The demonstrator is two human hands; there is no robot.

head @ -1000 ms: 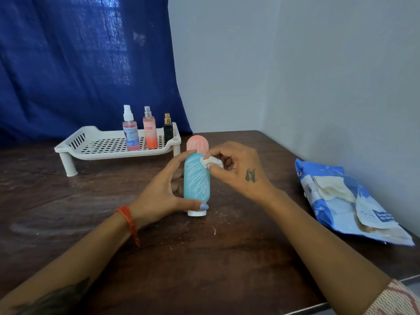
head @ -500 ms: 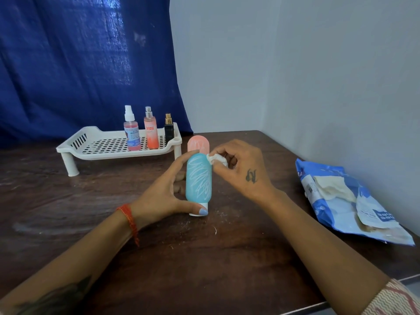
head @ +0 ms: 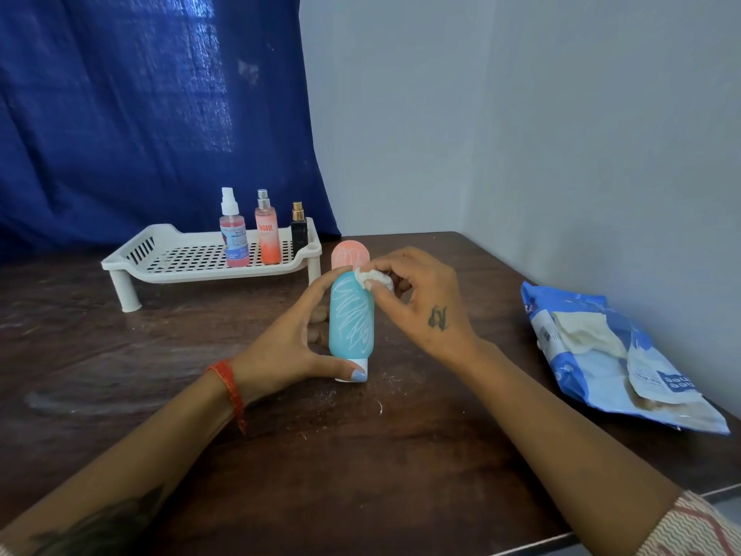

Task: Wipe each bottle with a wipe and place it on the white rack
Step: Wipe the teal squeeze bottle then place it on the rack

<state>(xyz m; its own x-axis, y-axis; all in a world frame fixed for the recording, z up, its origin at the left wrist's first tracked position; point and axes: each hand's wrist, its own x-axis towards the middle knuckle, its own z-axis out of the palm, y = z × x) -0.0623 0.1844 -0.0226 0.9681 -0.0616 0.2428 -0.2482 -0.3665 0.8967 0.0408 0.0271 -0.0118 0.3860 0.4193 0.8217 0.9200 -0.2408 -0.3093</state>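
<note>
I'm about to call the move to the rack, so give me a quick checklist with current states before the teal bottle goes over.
1. Left hand holds the teal plastic bottle with white line pattern: ok.
2. Right hand pinches the small crumpled white wipe against the bottle's top: ok.
3. Bottle wiped all round: cannot tell, its back is hidden.
4. Bare space on the white perforated plastic rack, left of the three spray bottles: ok.
5. Peach bottle behind the teal one stands in the path to the rack: not ok.
</note>
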